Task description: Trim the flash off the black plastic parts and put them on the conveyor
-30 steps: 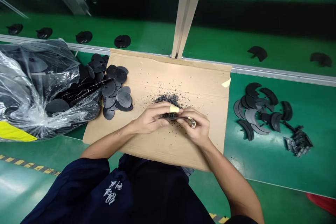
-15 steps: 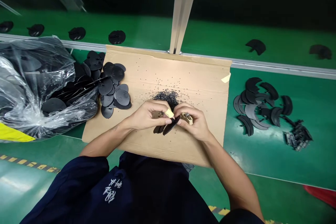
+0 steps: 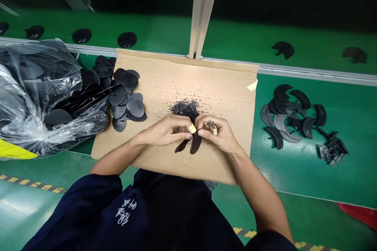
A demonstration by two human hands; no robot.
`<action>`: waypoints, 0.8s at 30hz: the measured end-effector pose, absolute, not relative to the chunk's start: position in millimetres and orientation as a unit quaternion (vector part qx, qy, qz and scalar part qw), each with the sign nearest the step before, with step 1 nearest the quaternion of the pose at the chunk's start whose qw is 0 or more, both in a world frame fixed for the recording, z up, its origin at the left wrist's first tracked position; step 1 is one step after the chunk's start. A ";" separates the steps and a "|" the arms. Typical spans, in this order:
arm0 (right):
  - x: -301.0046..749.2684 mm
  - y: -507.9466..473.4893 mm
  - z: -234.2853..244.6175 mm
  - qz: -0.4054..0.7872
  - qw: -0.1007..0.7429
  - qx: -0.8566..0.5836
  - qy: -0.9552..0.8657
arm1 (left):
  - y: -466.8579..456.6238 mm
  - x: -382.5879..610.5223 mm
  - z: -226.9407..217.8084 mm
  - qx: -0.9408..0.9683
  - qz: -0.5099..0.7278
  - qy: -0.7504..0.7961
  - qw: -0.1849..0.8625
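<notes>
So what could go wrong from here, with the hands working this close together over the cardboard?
The small tool in the right hand sits close to the taped finger of the left hand, so a slip might nick it. Loose black crumbs on the cardboard could cling to the black crescent pieces.

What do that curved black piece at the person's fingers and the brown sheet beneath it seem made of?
The curved black piece looks like moulded plastic or rubber, matte with a faint sheen; the look can't settle which. The brown sheet looks like plain, dull cardboard, with folded edges.
</notes>
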State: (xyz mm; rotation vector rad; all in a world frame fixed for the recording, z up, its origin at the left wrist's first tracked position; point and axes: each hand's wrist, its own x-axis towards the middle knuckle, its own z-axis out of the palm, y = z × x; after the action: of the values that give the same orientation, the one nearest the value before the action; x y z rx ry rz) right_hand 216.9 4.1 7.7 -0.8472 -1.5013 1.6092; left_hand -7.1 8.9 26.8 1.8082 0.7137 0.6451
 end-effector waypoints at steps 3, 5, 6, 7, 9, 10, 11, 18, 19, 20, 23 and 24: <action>217.7 4.2 8.1 0.643 0.367 -0.322 -0.590 | 10.4 -7.6 28.8 0.757 0.265 0.294 0.520; 217.7 4.0 7.1 0.647 0.365 -0.318 -0.589 | 11.4 -8.1 29.8 0.754 0.261 0.299 0.524; 217.4 3.9 6.3 0.647 0.366 -0.315 -0.590 | 11.8 -8.4 30.2 0.751 0.255 0.303 0.529; 217.1 3.7 5.3 0.645 0.368 -0.311 -0.593 | 12.2 -8.9 30.7 0.748 0.249 0.306 0.534; 216.2 3.4 3.2 0.635 0.371 -0.305 -0.605 | 12.7 -10.1 32.2 0.746 0.234 0.312 0.540; 215.8 3.4 2.3 0.627 0.372 -0.304 -0.613 | 13.0 -10.9 33.2 0.748 0.226 0.313 0.539; 215.4 3.4 1.5 0.619 0.371 -0.302 -0.623 | 13.5 -11.7 34.1 0.754 0.216 0.312 0.536; 212.7 -0.6 -0.8 0.455 0.443 -0.348 -0.690 | 16.9 -9.4 21.8 0.722 0.287 0.296 0.556; 212.4 -1.7 -1.3 0.409 0.464 -0.369 -0.693 | 16.3 -7.3 17.2 0.704 0.316 0.291 0.566; 212.3 -2.6 -1.8 0.368 0.479 -0.385 -0.697 | 15.3 -5.0 12.7 0.691 0.337 0.288 0.571; 213.6 -3.5 -3.0 0.305 0.490 -0.391 -0.717 | 11.1 0.5 2.5 0.682 0.365 0.321 0.547; 214.6 -3.0 -3.1 0.301 0.486 -0.387 -0.724 | 10.1 1.1 1.0 0.683 0.373 0.343 0.526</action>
State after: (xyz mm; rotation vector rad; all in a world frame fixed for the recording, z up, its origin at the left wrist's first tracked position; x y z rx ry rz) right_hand 214.6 -3.0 -3.1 -0.9406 -1.7615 0.7331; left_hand 1.1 10.1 1.0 1.6343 0.8201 0.8924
